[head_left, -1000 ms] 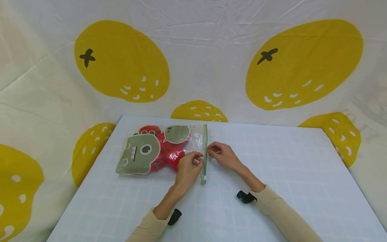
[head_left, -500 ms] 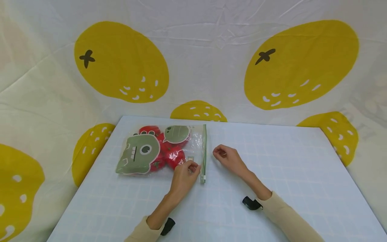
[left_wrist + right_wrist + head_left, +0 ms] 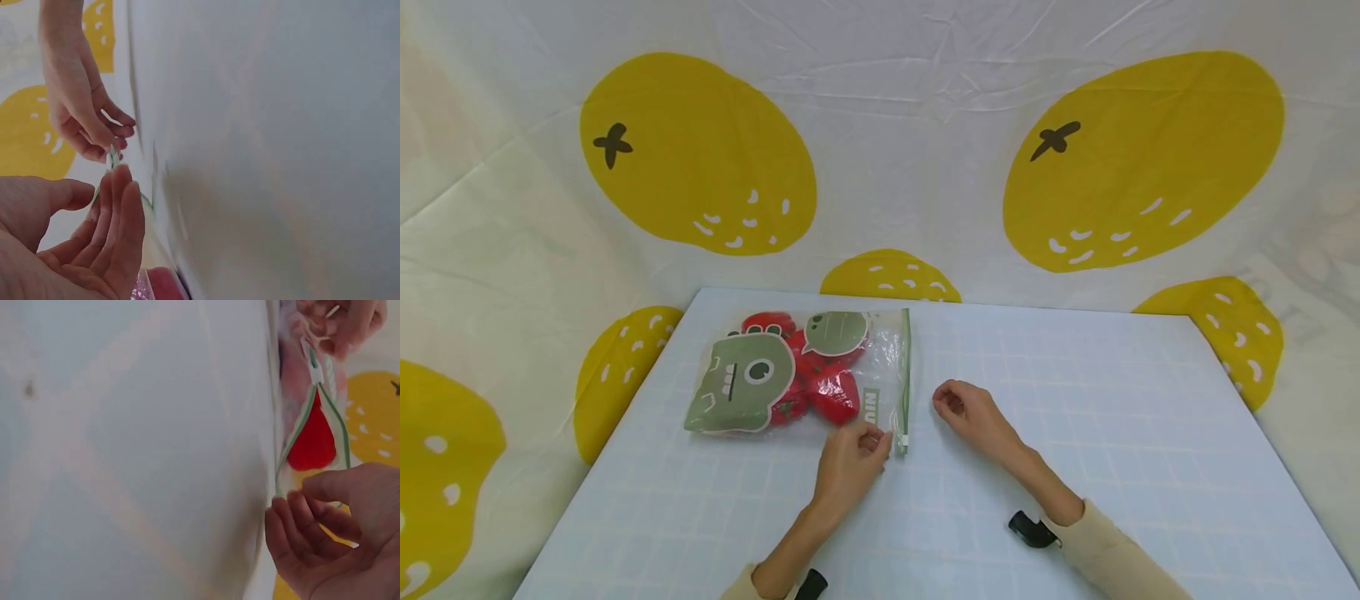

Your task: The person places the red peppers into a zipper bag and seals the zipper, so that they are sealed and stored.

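A clear slider zip bag (image 3: pixel 883 358) with a green cartoon print lies flat at the table's left. Several red fruit-like things (image 3: pixel 835 396) with green bits show through it; their kind is unclear. Its green zip edge (image 3: pixel 906 367) faces right, with a white slider (image 3: pixel 316 372) at the near end. In the right wrist view the bag's mouth gapes. My left hand (image 3: pixel 848 462) is by the near right corner, thumb and fingers apart; contact with the bag cannot be told. My right hand (image 3: pixel 973 412), loosely curled, hovers right of the zip edge, holding nothing.
The bag lies on a pale blue checked table (image 3: pixel 1097 442). Behind and beside it hangs a white cloth (image 3: pixel 910 150) printed with yellow fruit. A black wrist camera (image 3: pixel 1032 529) sits at my right sleeve.
My left hand has slid nearer along the bag toward the slider end, uncovering printed letters. My right hand has drawn away from the zip edge, right and nearer. The bag stays in place.
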Motion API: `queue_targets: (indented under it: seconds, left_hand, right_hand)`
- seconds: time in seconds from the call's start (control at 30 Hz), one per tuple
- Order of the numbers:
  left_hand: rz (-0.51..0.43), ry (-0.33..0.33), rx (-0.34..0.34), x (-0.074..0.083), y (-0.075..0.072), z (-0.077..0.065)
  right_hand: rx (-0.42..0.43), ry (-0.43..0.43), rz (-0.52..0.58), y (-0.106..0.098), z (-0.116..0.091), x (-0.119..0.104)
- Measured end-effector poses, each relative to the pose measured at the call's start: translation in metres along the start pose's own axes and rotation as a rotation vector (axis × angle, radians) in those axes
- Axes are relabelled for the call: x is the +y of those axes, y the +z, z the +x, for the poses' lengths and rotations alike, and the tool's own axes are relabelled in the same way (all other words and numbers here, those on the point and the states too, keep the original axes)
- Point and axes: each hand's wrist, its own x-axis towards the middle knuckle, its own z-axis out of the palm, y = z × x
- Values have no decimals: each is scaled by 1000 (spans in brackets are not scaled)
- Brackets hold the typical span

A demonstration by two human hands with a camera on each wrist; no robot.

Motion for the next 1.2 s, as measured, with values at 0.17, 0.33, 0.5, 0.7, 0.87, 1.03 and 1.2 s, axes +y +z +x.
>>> queue_targets:
  seconds: [0.17,0.33,0.5,0.7,0.87,1.03,1.2]
  left_hand:
    - [-76,-47,-52,0,0,-5]
    - [-173,-154,-129,-2,0,-8]
    - [-241,-204,-174,-7,1,-11]
    - [-342,-248,-242,-11,4,-12]
    - [-464,-326,-283,-15,10,-11]
    - [-598,-372,-305,-13,13,-11]
    - [-703,-395,-297,-12,14,-12]
  right_hand:
    - [-36,-7,7,2,-8,-2]
    - [-79,-1,51,5,-15,-6]
    - [-117,12,103,9,-20,-13]
    - [-206,92,196,16,-21,-23]
    - [-260,125,238,23,-20,-29]
    - [-269,124,278,26,-19,-34]
    - [-275,133,317,28,-18,-36]
